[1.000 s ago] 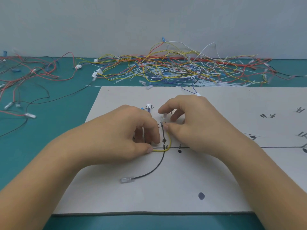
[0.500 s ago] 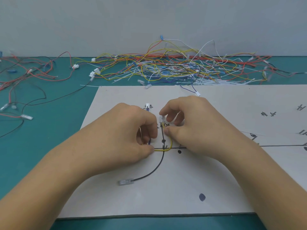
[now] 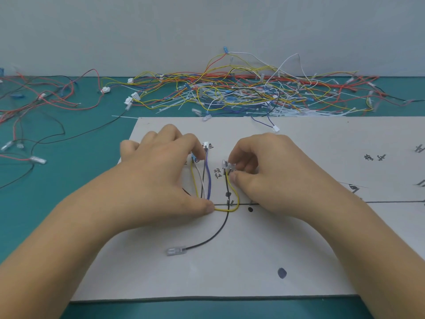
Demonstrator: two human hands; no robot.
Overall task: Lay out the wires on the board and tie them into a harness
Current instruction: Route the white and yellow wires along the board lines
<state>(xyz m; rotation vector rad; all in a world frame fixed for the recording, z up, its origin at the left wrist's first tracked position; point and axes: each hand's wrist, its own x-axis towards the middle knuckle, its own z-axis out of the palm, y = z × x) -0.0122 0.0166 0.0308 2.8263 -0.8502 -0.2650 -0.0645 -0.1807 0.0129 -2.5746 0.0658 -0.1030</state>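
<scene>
A grey board with black route lines and marks lies in front of me. My left hand rests flat on it, fingers spread, thumb tip pressing a yellow wire at the line junction. Yellow, white, black and purple wires run up beside its fingers to a white connector. My right hand pinches a small clear connector carrying a yellow and a black wire. The black wire curves down to a clear terminal.
A big tangle of coloured wires and white cable ties lies behind the board along the wall. Red and black wires with terminals spread over the green mat at the left. A blue wire with a white plug reaches onto the board's far edge.
My left hand has opened from a curl and spread flat, uncovering the yellow, white, black and purple wires beneath it. My right hand keeps pinching the clear connector.
</scene>
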